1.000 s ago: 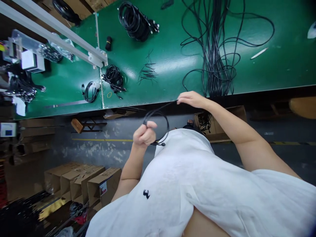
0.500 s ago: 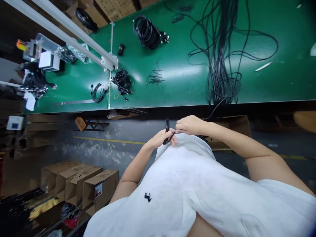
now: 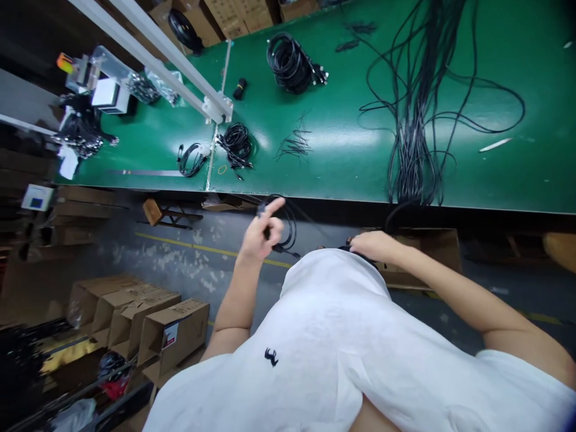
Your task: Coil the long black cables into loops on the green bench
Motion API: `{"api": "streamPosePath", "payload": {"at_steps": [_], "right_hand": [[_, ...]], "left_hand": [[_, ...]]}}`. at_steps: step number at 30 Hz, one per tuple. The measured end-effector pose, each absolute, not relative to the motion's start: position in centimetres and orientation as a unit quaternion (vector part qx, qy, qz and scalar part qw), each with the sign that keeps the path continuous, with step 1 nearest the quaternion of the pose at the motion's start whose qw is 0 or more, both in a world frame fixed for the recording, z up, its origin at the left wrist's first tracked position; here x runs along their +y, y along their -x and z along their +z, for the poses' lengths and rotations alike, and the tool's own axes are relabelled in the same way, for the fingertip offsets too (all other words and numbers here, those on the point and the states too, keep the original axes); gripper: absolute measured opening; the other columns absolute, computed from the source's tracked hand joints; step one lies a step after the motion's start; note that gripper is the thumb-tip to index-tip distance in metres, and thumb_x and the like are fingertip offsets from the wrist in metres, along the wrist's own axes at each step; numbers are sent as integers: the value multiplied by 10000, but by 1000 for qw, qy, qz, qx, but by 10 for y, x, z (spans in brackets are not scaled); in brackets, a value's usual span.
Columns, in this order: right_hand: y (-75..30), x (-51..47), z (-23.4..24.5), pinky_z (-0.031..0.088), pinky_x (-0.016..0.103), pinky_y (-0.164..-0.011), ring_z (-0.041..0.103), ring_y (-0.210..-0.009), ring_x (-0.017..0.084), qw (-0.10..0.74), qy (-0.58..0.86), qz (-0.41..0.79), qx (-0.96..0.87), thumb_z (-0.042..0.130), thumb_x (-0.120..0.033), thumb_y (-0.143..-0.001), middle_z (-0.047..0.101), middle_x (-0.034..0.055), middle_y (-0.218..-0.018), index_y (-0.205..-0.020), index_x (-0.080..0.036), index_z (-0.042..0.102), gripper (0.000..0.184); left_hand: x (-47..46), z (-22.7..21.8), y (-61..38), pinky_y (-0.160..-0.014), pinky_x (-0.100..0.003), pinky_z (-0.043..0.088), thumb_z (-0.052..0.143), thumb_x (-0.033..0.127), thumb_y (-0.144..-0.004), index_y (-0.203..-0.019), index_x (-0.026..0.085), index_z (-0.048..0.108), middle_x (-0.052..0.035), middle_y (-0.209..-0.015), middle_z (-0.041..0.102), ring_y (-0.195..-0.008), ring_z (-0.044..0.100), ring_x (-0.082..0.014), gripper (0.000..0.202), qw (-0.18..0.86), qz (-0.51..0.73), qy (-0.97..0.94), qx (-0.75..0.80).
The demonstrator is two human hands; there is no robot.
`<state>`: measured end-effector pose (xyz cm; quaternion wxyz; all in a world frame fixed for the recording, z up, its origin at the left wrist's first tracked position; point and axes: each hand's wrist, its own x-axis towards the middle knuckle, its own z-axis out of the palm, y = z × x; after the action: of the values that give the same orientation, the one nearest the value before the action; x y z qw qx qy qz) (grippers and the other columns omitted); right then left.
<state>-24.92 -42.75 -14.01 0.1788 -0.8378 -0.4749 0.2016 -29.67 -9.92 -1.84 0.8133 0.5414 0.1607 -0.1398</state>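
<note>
My left hand (image 3: 261,233) is raised near the table's front edge, its forefinger pointing outward and the other fingers curled round a black cable (image 3: 294,229). Loops of that cable hang to the right of the hand, partly blurred. In front of the white shirt, my right hand (image 3: 374,246) is closed; a faint, blurred stretch of cable runs toward it from the loops. Its fingertips are small and partly hidden. Above it, a long bundle of black cables (image 3: 416,147) lies on the green table (image 3: 342,162), with dark strands drooping over the edge.
Coiled cables (image 3: 292,65), a smaller coil (image 3: 236,144) and thin black ties (image 3: 294,143) lie on the table. A white metal post (image 3: 180,66) rises at left. Cardboard boxes (image 3: 173,339) stand on the floor at lower left, with a wooden stool (image 3: 153,212) beyond them.
My hands were close together at the small cable coil and have moved apart. The left went up and left, its coil loosening into wider loops; the right moved right and slightly down.
</note>
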Motion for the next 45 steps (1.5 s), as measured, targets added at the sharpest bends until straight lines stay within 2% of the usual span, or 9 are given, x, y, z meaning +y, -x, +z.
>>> {"api": "streamPosePath", "payload": {"at_steps": [4, 9, 12, 15, 19, 25, 30, 36, 45], "right_hand": [[273, -376, -79, 269, 267, -563, 562, -689, 159, 220, 785, 146, -561, 319, -374, -1013, 672, 78, -806, -880, -163, 652, 416], [224, -373, -69, 318, 237, -597, 568, -714, 140, 349, 772, 207, -490, 392, -445, -973, 672, 43, -807, -802, -175, 644, 407], [196, -417, -112, 402, 251, -711, 607, -773, 155, 422, 800, 236, -356, 384, -444, -949, 691, 27, -828, -794, -187, 651, 403], [189, -467, -160, 417, 276, -740, 629, -830, 183, 363, 887, 193, -210, 335, -384, -943, 710, 51, -883, -788, -193, 650, 400], [229, -472, -168, 357, 274, -613, 628, -743, 192, 201, 903, 216, -312, 397, -347, -946, 711, 74, -824, -770, -196, 651, 344], [282, -385, -84, 275, 259, -558, 559, -606, 139, 233, 753, 175, -591, 362, -403, -1005, 674, 51, -727, -832, -179, 634, 393], [250, -363, -63, 267, 235, -560, 567, -682, 134, 291, 761, 208, -542, 400, -362, -986, 688, 53, -831, -841, -177, 648, 341], [220, -394, -102, 358, 239, -628, 543, -661, 132, 457, 754, 293, -371, 467, -486, -907, 632, 11, -710, -719, -174, 613, 392], [240, -494, -225, 423, 302, -729, 606, -755, 196, 379, 868, 274, -164, 328, -455, -908, 664, 63, -776, -710, -203, 554, 392]], "left_hand": [[-139, -51, 296, -731, -289, 539, 692, 481, -810, -1091, 84, 659, -156, -933, 732, -837, 701, -210, 487, 745, -296, -584, 129], [-161, -57, 319, -419, -200, 366, 596, 529, -869, -909, 72, 689, 20, -445, 509, -357, 423, -69, 468, 730, -461, -504, 25], [-141, -42, 324, -320, -173, 223, 599, 478, -880, -882, 97, 707, 109, -327, 267, -256, 201, -36, 396, 810, -393, -434, 27], [-112, -24, 322, -275, -163, 171, 537, 387, -925, -1113, 161, 678, 110, -344, 350, -224, 163, -30, 327, 876, -236, -407, 104], [-97, -15, 310, -340, -113, 283, 524, 290, -931, -1379, 281, 483, 17, -775, 732, -358, 443, -9, 449, 869, -120, -425, 222], [-138, -57, 302, -840, -349, 532, 732, 370, -784, -1063, 131, 628, -160, -1101, 715, -1009, 686, -248, 382, 798, -245, -522, 177], [-163, -75, 315, -674, -294, 512, 725, 464, -776, -1025, 106, 650, -94, -823, 715, -653, 670, -169, 442, 749, -385, -530, 99], [-163, -54, 322, -357, -192, 246, 604, 519, -864, -985, 54, 696, 73, -384, 381, -304, 257, -43, 490, 762, -461, -451, 60], [-98, -4, 308, -280, -122, 180, 428, 317, -978, -1419, 326, 416, 54, -670, 682, -264, 188, 1, 441, 904, -81, -370, 197]]}}
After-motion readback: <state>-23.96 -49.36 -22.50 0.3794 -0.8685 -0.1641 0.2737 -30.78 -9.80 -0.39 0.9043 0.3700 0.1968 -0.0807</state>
